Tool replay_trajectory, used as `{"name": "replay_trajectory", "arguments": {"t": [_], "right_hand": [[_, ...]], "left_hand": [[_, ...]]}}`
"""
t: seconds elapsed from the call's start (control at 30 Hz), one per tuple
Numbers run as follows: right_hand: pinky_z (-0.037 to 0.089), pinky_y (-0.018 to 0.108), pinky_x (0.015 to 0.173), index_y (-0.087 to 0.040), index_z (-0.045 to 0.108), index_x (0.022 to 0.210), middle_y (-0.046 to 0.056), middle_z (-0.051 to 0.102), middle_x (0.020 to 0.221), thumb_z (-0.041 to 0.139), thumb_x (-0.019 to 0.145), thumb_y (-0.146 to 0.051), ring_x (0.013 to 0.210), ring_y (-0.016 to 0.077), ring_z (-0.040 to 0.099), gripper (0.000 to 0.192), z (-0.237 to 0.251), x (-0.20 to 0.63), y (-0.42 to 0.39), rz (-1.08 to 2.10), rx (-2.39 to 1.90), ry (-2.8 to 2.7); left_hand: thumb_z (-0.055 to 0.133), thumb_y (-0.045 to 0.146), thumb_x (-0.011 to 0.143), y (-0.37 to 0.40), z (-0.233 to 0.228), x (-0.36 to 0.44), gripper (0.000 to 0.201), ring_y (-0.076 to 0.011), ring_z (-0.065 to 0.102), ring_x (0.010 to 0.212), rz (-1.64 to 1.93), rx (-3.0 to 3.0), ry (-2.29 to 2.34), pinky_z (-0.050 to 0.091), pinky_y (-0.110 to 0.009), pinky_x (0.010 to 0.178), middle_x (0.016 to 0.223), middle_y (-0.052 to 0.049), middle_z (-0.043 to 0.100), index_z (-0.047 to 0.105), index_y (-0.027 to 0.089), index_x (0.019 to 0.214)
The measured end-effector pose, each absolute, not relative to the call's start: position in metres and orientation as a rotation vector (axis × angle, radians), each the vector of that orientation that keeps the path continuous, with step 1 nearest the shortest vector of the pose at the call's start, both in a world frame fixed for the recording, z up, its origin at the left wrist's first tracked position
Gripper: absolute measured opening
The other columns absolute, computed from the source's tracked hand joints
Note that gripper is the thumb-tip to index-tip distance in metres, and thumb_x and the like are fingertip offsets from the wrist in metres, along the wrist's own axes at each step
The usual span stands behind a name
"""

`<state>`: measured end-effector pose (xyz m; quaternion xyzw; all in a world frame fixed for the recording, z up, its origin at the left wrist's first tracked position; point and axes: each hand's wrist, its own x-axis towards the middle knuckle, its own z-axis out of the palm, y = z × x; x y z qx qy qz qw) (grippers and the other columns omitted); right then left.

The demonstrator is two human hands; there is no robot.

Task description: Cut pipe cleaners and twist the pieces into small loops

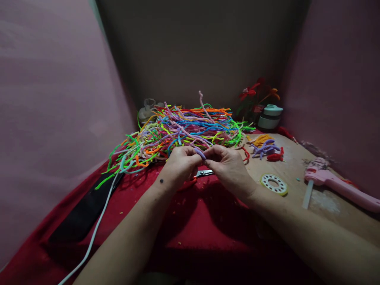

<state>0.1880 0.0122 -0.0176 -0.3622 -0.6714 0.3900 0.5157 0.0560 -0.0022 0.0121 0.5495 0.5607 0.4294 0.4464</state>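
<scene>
Left hand (181, 165) and right hand (228, 168) pinch purple piece (200, 153) mid-frame; right-side bundles (265, 148) look formed, central stem heap (192, 126) apparently unworked.

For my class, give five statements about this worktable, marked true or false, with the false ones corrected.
1. The left hand and right hand hold a purple fuzzy piece. True.
2. The tool at far right is green. False: it is a pink glue gun.
3. The hands partly hide the scissors. True.
4. No cable runs down the left side. False: a white cable does.
5. The yellow-rimmed wheel lies right of both hands. True.
</scene>
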Motion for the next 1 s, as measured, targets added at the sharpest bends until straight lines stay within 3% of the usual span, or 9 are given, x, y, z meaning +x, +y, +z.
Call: {"name": "replay_trajectory", "arguments": {"t": [0.27,0.5,0.63,0.8,1.0], "right_hand": [[0.039,0.024,0.057,-0.013,0.063,0.069,-0.003,0.058,0.060,0.067,0.064,-0.019,0.054,0.0069,0.047,0.009,-0.016,0.188,0.016,1.282,-0.798,-1.322],[0.042,0.024,0.060,-0.013,0.062,0.070,-0.002,0.060,0.064,0.068,0.063,-0.020,0.059,0.0079,0.051,0.011,-0.018,0.187,0.016,1.333,-0.737,-1.252],[0.045,0.027,0.065,-0.013,0.062,0.073,0.000,0.062,0.069,0.063,0.064,-0.016,0.063,0.0104,0.055,0.009,-0.020,0.187,0.016,1.270,-0.762,-1.306],[0.046,0.028,0.067,-0.014,0.062,0.075,0.001,0.063,0.072,0.058,0.066,-0.014,0.067,0.0124,0.057,0.010,-0.020,0.187,0.017,1.107,-0.841,-1.397],[0.046,0.028,0.068,-0.016,0.062,0.074,0.001,0.062,0.072,0.055,0.067,-0.012,0.070,0.0133,0.056,0.010,-0.018,0.186,0.016,0.904,-0.939,-1.498]], "left_hand": [[0.052,0.014,0.060,-0.001,0.011,0.060,0.009,-0.0044,0.029,0.030,1.120,1.337,1.294,0.022,-0.016,0.031,0.037,0.008,0.040,0.056,0.015,0.068],[0.051,0.014,0.059,0.001,0.011,0.055,0.003,-0.0045,0.029,0.030,1.081,1.399,1.289,0.021,-0.017,0.031,0.036,0.008,0.038,0.052,0.016,0.061],[0.052,0.015,0.062,0.002,0.009,0.056,0.005,-0.0046,0.029,0.029,1.067,1.258,1.211,0.019,-0.017,0.032,0.038,0.008,0.037,0.053,0.017,0.066],[0.054,0.019,0.064,0.004,0.001,0.063,0.012,-0.0054,0.029,0.029,1.067,1.164,1.217,0.019,-0.019,0.032,0.037,0.006,0.038,0.046,0.018,0.056],[0.048,0.017,0.065,0.006,-0.001,0.067,0.010,-0.0055,0.027,0.029,1.073,1.166,1.218,0.019,-0.019,0.033,0.038,0.007,0.036,0.043,0.019,0.057]]}}
